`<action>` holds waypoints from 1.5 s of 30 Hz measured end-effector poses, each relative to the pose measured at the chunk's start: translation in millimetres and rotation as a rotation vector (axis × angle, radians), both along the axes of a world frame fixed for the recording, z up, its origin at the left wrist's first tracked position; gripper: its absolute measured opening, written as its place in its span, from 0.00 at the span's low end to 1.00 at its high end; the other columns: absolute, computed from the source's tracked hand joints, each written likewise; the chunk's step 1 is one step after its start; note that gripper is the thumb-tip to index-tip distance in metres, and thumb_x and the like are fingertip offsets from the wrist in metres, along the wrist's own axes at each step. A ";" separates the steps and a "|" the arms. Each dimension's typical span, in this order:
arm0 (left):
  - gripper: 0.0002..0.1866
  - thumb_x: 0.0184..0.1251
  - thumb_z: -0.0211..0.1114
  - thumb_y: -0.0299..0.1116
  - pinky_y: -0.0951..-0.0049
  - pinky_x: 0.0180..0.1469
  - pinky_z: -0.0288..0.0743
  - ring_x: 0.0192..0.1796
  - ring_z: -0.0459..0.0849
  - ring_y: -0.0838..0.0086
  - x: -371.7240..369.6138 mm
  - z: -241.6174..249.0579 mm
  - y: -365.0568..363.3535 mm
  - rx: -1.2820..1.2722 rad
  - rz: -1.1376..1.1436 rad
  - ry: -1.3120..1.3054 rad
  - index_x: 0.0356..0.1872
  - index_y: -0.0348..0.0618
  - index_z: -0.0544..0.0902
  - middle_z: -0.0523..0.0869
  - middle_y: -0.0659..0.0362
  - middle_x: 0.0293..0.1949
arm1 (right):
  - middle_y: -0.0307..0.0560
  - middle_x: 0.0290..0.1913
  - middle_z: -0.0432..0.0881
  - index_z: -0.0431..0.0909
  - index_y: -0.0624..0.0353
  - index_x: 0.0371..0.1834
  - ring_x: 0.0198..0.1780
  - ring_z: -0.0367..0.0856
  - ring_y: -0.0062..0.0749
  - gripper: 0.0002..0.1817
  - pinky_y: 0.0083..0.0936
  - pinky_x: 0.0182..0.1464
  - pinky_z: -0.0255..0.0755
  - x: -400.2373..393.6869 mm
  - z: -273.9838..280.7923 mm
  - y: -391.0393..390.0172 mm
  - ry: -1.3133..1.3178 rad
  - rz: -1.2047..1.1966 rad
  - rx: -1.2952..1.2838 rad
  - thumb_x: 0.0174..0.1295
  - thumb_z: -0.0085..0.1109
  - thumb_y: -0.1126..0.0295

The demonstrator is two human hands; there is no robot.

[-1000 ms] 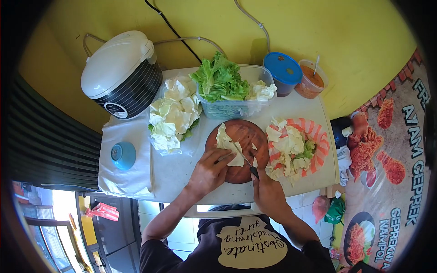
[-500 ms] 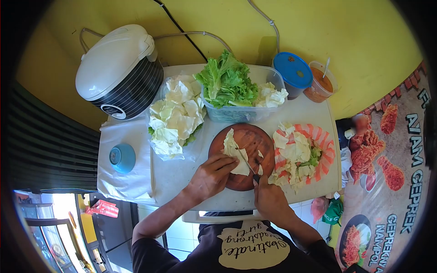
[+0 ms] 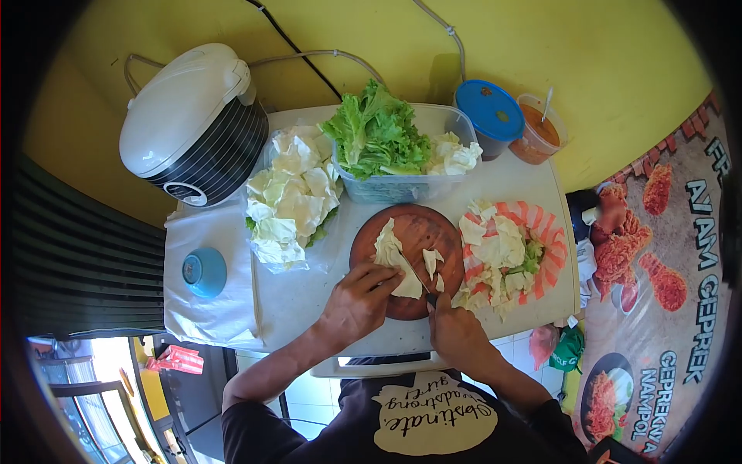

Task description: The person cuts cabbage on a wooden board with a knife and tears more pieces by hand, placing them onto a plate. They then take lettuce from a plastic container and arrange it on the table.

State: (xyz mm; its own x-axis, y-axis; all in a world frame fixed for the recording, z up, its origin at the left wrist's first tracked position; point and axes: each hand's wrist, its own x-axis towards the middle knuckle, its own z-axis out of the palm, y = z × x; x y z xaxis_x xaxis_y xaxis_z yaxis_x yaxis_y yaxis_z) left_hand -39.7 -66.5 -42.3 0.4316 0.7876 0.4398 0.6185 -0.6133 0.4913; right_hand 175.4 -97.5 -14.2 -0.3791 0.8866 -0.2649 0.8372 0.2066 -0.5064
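A round brown cutting board (image 3: 371, 232) lies near the table's front edge, with a pale cabbage leaf (image 3: 389, 246) on it. My left hand (image 3: 362, 298) presses its closed fingers on the leaf's lower left part. In my right hand (image 3: 456, 329) is the black handle of a knife (image 3: 430, 298), its blade slanting up and left along the leaf's right side. Small cabbage scraps (image 3: 433, 259) rest on the board right of the blade. A red-and-white striped wrapper (image 3: 550, 251) beside the board bears cabbage pieces (image 3: 498, 243) and some green lettuce (image 3: 532, 255).
Cabbage leaves (image 3: 290, 197) are piled at left. Behind the board stands a clear tub (image 3: 402, 188) of lettuce (image 3: 379, 131). A rice cooker (image 3: 193, 124), a blue bowl (image 3: 205, 272), a blue-lidded container (image 3: 489, 112) and a tub of orange sauce (image 3: 539, 130) are around the table.
The view has shifted slightly. On the board, the small scraps right of the knife lie a little differently. Both hands keep nearly the same hold.
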 end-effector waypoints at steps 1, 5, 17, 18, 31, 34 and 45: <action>0.23 0.47 0.66 0.16 0.65 0.55 0.81 0.50 0.84 0.61 0.6 0.2 3.2 0.015 0.011 -0.002 0.49 0.38 0.86 0.87 0.55 0.47 | 0.64 0.22 0.81 0.66 0.73 0.43 0.26 0.84 0.61 0.11 0.49 0.30 0.80 0.9 -0.4 3.0 -0.010 0.008 0.029 0.67 0.52 0.74; 0.22 0.48 0.66 0.16 0.65 0.56 0.81 0.51 0.84 0.61 2.6 0.8 1.0 -0.007 0.021 -0.001 0.49 0.38 0.86 0.86 0.55 0.47 | 0.65 0.22 0.80 0.66 0.73 0.44 0.25 0.84 0.62 0.11 0.49 0.30 0.79 3.6 -2.8 4.5 0.003 0.017 0.025 0.68 0.51 0.73; 0.22 0.54 0.61 0.09 0.58 0.64 0.76 0.66 0.77 0.52 -19.2 7.9 7.0 0.042 0.032 -0.015 0.49 0.41 0.87 0.81 0.52 0.62 | 0.70 0.20 0.76 0.65 0.69 0.42 0.26 0.79 0.69 0.12 0.58 0.31 0.70 22.7 -3.2 -20.2 0.100 -0.218 0.016 0.73 0.50 0.68; 0.22 0.55 0.61 0.10 0.58 0.63 0.76 0.66 0.77 0.52 -25.9 4.1 13.5 -0.062 -0.045 -0.108 0.49 0.42 0.87 0.80 0.51 0.63 | 0.69 0.20 0.77 0.66 0.68 0.42 0.26 0.81 0.68 0.10 0.57 0.31 0.72 22.5 -5.6 -20.1 0.095 -0.235 0.041 0.73 0.50 0.70; 0.22 0.59 0.75 0.26 0.73 0.37 0.84 0.37 0.88 0.70 4.7 13.2 -6.1 -0.417 0.436 -0.369 0.54 0.33 0.81 0.86 0.49 0.42 | 0.61 0.23 0.79 0.68 0.66 0.49 0.25 0.81 0.59 0.09 0.47 0.27 0.72 -1.3 -4.2 -25.7 0.249 -0.074 0.171 0.74 0.50 0.71; 0.22 0.58 0.74 0.25 0.74 0.38 0.84 0.38 0.88 0.73 5.7 6.0 1.7 -0.461 0.417 -0.438 0.55 0.33 0.81 0.87 0.50 0.41 | 0.60 0.21 0.78 0.68 0.66 0.47 0.23 0.80 0.58 0.09 0.47 0.26 0.71 -8.2 -5.5 -18.0 0.186 -0.045 0.136 0.74 0.50 0.70; 0.18 0.57 0.77 0.26 0.78 0.39 0.81 0.34 0.84 0.77 3.4 10.0 11.4 -0.610 0.470 -0.497 0.45 0.29 0.82 0.87 0.54 0.35 | 0.59 0.20 0.81 0.66 0.66 0.41 0.21 0.83 0.57 0.12 0.46 0.24 0.77 -24.1 -2.8 -11.5 0.004 -0.035 0.151 0.75 0.49 0.66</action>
State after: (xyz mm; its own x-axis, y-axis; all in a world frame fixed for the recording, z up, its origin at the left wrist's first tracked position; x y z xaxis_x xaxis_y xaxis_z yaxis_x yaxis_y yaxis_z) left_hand -36.2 -55.1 -32.3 -0.1199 0.9909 -0.0605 0.3693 0.1011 0.9238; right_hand 151.2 -109.0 -16.9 -0.3481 0.9289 -0.1265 0.8433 0.2514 -0.4750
